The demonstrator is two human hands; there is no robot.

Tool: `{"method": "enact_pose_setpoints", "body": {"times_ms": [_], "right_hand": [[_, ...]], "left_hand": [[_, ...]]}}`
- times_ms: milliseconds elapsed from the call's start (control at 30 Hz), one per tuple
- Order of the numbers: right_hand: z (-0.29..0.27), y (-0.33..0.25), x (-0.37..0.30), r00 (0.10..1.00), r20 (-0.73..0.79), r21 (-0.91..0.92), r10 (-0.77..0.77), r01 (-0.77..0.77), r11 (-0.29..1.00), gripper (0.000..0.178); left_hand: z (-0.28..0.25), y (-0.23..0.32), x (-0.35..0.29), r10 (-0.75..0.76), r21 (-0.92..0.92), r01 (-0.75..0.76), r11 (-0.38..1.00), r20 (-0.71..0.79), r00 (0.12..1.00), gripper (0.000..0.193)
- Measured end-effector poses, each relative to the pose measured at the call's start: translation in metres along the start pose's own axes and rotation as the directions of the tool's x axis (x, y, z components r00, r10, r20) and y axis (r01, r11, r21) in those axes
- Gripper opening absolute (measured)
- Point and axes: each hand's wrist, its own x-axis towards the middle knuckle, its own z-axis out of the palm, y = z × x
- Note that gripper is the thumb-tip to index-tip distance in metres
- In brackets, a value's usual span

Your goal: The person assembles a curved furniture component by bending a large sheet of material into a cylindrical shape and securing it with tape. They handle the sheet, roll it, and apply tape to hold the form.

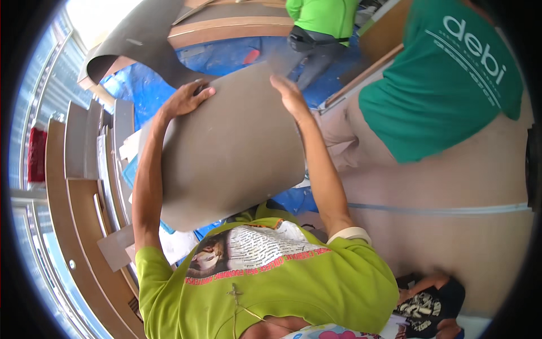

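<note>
A thin grey-brown sheet (231,147), bowed and smooth like laminate, stands in front of my chest between my arms. My left hand (188,99) is closed over its upper left edge, thumb lying on the near face. At the upper right edge my right hand (291,97) holds the sheet from the side, its fingers partly hidden and a little blurred. Beyond my left hand a darker curled sheet (138,34) arches up; whether it joins the one I hold, I cannot tell.
A person in a green shirt (440,85) leans close on my right; another in bright green (324,20) stands ahead. Long boards (59,209) lean by the windows at left. Blue plastic sheeting (226,53) covers the floor ahead. A seated person in black (432,302) is at lower right.
</note>
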Motion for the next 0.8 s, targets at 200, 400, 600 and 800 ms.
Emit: {"method": "enact_pose_setpoints", "body": {"times_ms": [200, 400, 600, 800], "right_hand": [[-0.069, 0.035, -0.069, 0.687, -0.426, -0.749, -0.589, 0.099, 0.656, 0.049], [-0.187, -0.036, -0.12, 0.366, -0.611, -0.74, -0.701, -0.58, 0.342, 0.046], [-0.122, -0.006, -0.126, 0.782, -0.596, -0.532, -0.183, -0.214, 0.82, 0.026], [-0.046, 0.075, -0.132, 0.97, -0.154, -0.002, 0.187, -0.19, 0.982, 0.032]], "left_hand": [[0.062, -0.063, -0.018, -0.163, -0.082, 0.186, 0.979, 0.232, 0.959, 0.072], [0.097, -0.078, 0.0, -0.329, -0.104, 0.399, 0.911, 0.397, 0.857, 0.074], [0.093, -0.099, -0.007, -0.308, -0.119, 0.375, 0.919, 0.375, 0.874, 0.079], [0.17, -0.131, -0.012, -0.244, -0.142, 0.446, 0.884, 0.673, 0.698, 0.076]]}}
